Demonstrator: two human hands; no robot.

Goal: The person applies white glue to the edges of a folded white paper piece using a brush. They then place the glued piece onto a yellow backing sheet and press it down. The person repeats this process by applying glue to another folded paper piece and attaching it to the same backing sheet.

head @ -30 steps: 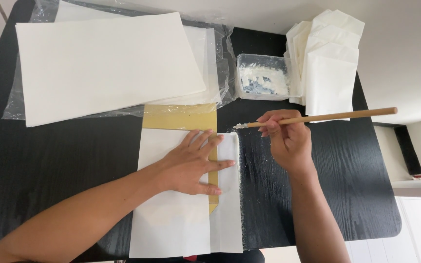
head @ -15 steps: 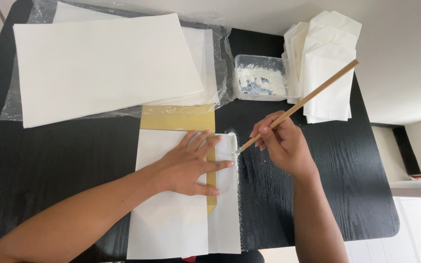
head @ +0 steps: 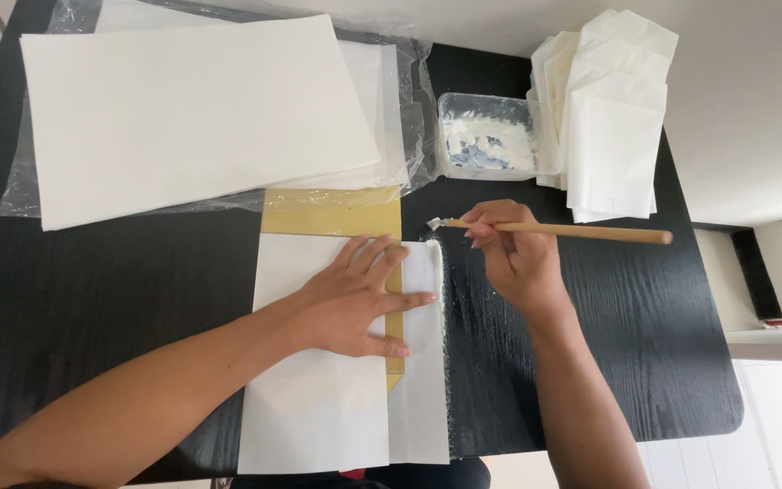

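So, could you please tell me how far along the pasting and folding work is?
Done: a stack of folded white pieces beside the paste tub. In hand: left hand flattens the paper over a gold template; right hand holds the brush at its edge. Left: the large sheets.

Brush swings level at the sheet's top corner

We see the right hand (head: pixel 518 258) turn the brush (head: pixel 554 230) from its steep slant to flat, bristles now off the white sheet (head: pixel 418 398), near its top edge.

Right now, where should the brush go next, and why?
Probably down along the paper strip's right edge: the brush in the right hand has its tip at that edge's top corner, while the left hand presses the sheets flat.
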